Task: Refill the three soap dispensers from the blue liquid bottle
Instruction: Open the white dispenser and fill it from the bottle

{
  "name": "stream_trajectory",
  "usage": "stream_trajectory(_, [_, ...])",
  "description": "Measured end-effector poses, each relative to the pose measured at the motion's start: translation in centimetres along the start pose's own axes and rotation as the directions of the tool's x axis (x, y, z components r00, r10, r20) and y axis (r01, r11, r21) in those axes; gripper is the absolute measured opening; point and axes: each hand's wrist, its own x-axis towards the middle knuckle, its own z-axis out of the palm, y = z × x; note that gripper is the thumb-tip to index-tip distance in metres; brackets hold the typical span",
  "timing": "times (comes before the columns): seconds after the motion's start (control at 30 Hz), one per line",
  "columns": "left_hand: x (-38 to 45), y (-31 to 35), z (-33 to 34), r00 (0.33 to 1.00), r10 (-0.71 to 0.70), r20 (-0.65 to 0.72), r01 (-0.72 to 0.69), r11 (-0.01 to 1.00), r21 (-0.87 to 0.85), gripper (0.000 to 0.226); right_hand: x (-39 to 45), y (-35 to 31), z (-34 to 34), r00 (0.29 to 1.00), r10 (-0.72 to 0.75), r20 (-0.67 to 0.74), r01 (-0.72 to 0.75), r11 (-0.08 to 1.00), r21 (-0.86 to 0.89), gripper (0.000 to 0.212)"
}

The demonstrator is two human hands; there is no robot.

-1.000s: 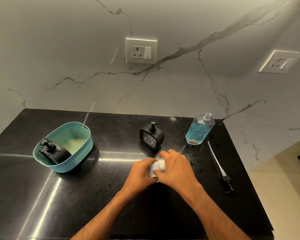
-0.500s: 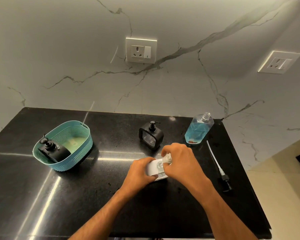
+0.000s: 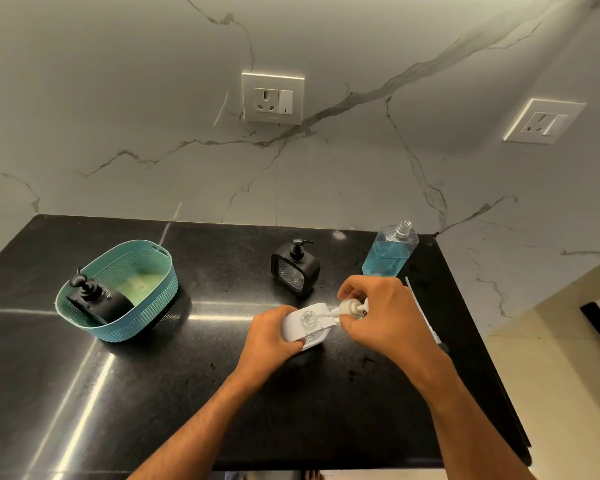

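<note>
A white soap dispenser point(image 3: 303, 326) stands on the black counter point(image 3: 153, 393), its round mouth uncovered. My left hand point(image 3: 271, 339) grips its left side. My right hand point(image 3: 385, 313) pinches the white pump head point(image 3: 351, 308), tilted just right of the mouth with its tube still reaching in. A black dispenser point(image 3: 296, 268) with its pump on stands behind. Another black dispenser point(image 3: 96, 299) lies in the teal basket point(image 3: 146, 317). The capless bottle of blue liquid point(image 3: 390, 251) stands at the back right.
A pump with a long white tube point(image 3: 421, 310) lies on the counter right of my right hand, mostly hidden by it. The marble wall with two sockets rises behind. The counter's right edge drops to a beige floor.
My right hand has unscrewed the white pump head and lifted it up and to the right, uncovering the dispenser's mouth. My left hand kept its hold on the body.
</note>
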Motion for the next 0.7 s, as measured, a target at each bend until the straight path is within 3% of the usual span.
stream_trajectory(0.2, [-0.5, -0.3, 0.1, 0.998, -0.035, -0.051, 0.033, 0.999, -0.034, 0.042, -0.6, 2.4, -0.2, 0.996, 0.040, -0.079, -0.031, 0.994, 0.101, 0.029])
stream_trajectory(0.4, [-1.4, -0.6, 0.7, 0.986, -0.121, -0.115, 0.113, 0.991, -0.075, 0.039, -0.5, 5.3, 5.1, 0.964, 0.155, -0.215, -0.135, 0.985, 0.107, 0.027])
stream_trajectory(0.7, [-2.9, 0.0, 1.9, 0.960, -0.177, -0.218, 0.174, 0.984, -0.034, 0.057, -2.4, 8.1, 14.8, 0.956, 0.274, -0.106, -0.265, 0.960, 0.094, 0.039])
